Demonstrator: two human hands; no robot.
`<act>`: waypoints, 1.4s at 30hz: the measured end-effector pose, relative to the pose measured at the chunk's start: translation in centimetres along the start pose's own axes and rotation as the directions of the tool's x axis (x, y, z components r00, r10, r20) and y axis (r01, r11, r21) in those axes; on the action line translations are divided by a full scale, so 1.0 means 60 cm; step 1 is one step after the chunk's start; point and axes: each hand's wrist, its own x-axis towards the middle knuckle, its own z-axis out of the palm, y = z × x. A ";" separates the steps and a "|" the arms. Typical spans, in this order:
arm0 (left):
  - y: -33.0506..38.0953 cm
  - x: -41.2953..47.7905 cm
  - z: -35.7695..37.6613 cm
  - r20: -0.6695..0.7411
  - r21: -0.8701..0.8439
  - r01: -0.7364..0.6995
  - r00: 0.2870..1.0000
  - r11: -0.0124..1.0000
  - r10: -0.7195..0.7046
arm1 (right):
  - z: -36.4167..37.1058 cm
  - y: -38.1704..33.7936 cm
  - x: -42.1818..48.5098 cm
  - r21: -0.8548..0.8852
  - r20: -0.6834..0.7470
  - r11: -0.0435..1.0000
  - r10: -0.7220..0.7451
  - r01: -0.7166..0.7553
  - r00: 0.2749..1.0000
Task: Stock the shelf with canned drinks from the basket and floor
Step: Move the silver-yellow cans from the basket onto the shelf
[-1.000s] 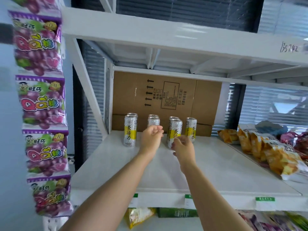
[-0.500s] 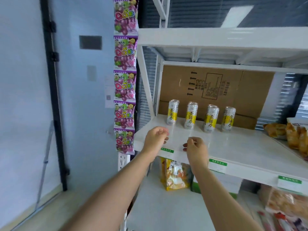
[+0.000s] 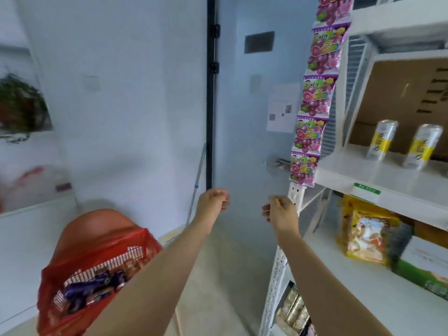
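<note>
Two yellow-banded cans (image 3: 381,140) stand upright on the white shelf (image 3: 363,175); red basket (image 3: 97,253) lower left, seemingly part-filled.

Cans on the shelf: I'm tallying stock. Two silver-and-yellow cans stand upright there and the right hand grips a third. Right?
No: the head view shows the right hand empty, fingers loosely curled. Two cans do stand upright on the shelf.

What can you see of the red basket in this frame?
The red basket sits at lower left, blurred by motion. It looks plastic, with slatted walls and a solid rim. Dark blue-purple packets lie inside; no cans show. The left forearm crosses before its right corner; contact is unclear. What it rests on is hidden.
</note>
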 end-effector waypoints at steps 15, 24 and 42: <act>-0.118 0.007 -0.661 -0.373 0.152 0.229 0.914 0.961 -0.159 | 0.574 0.097 -0.202 -0.110 0.537 0.985 0.170 -0.131 0.826; -0.241 0.055 -0.801 -0.475 0.177 0.410 0.832 0.895 -0.287 | 0.731 0.208 -0.219 -0.285 0.667 0.951 0.285 -0.119 0.689; -0.564 0.205 -0.874 -0.659 -0.119 0.788 0.392 0.603 -0.642 | 1.005 0.550 -0.125 -0.716 0.693 0.693 0.693 0.082 0.202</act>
